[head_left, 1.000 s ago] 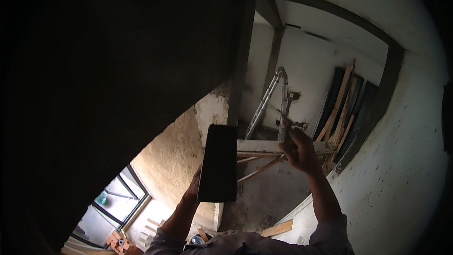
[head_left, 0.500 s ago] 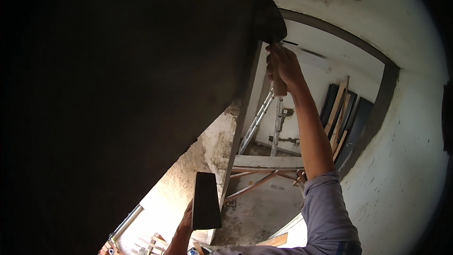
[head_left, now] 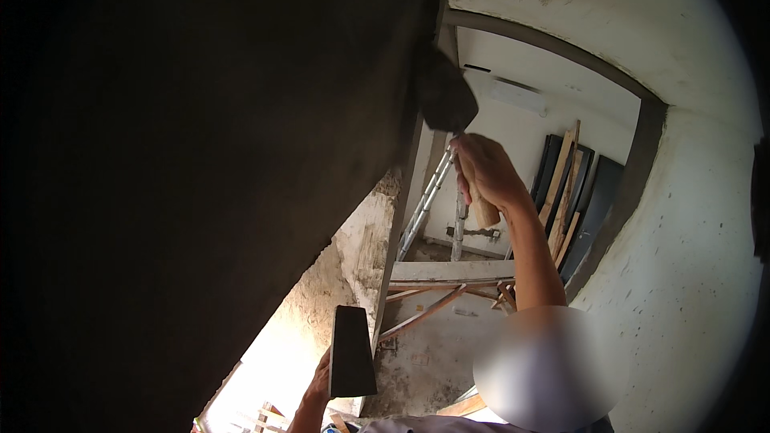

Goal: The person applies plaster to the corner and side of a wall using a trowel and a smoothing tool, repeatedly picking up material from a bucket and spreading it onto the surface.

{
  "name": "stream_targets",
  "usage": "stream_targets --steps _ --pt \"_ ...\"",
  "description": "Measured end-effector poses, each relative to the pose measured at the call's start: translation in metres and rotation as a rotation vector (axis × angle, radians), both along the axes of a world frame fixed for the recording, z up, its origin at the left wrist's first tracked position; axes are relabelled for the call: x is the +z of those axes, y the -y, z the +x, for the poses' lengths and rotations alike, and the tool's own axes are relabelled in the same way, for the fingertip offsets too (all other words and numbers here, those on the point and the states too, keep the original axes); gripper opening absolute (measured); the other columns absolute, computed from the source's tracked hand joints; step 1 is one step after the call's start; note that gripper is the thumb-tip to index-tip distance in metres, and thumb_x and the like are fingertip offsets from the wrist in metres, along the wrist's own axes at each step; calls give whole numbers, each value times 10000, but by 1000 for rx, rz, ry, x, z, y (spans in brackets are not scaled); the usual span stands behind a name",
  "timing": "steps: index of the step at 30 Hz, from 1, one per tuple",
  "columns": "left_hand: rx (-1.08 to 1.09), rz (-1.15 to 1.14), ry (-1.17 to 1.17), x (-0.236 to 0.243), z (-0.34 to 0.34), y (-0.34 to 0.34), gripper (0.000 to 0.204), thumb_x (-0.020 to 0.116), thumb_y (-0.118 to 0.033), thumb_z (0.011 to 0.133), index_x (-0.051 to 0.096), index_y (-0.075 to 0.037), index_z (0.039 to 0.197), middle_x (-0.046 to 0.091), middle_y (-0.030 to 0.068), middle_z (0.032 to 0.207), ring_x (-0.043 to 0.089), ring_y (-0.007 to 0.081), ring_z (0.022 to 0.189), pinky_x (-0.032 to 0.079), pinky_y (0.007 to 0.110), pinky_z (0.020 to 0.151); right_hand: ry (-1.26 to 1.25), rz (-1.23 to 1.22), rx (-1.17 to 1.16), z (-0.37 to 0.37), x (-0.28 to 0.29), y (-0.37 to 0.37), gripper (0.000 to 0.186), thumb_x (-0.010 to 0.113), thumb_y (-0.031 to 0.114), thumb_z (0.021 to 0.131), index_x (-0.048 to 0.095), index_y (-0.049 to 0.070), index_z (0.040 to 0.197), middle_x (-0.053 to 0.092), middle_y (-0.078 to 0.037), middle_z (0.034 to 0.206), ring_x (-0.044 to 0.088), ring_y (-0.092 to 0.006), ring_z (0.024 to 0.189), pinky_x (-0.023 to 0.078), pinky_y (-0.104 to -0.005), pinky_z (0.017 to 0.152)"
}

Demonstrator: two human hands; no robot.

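Head view: grips a wooden-handled trowel (head_left: 449,100) at the edge of a dark wall (head_left: 241,152) with the right hand's (head_left: 491,172) closed fingers, holds a plastering float (head_left: 351,353) low in the left hand (head_left: 318,381), apparently smoothing, and likely needs a steady stroke next.
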State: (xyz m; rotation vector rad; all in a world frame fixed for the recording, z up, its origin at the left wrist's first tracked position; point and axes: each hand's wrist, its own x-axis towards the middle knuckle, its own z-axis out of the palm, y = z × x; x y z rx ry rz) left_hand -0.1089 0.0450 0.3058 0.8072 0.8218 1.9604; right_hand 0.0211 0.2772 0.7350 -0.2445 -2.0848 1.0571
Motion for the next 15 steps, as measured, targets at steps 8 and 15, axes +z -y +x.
stream_targets --steps 8,15 --pt "8 50 -167 -22 -8 -4 576 596 -339 952 410 -45 1410 598 82 1253 640 177 1055 557 315 878 -103 118 -150 -31 91 -3 367 428 376 1017 536 30 966 519 -28 691 533 -108 508 449 -289 406" --pt "-118 1 134 -33 -4 15 581 580 -352 957 404 -37 1412 586 95 1273 631 185 1080 548 329 912 -38 56 -183 -41 61 0 341 415 373 1003 500 46 953 505 -32 678 520 -128 469 457 -310 391"
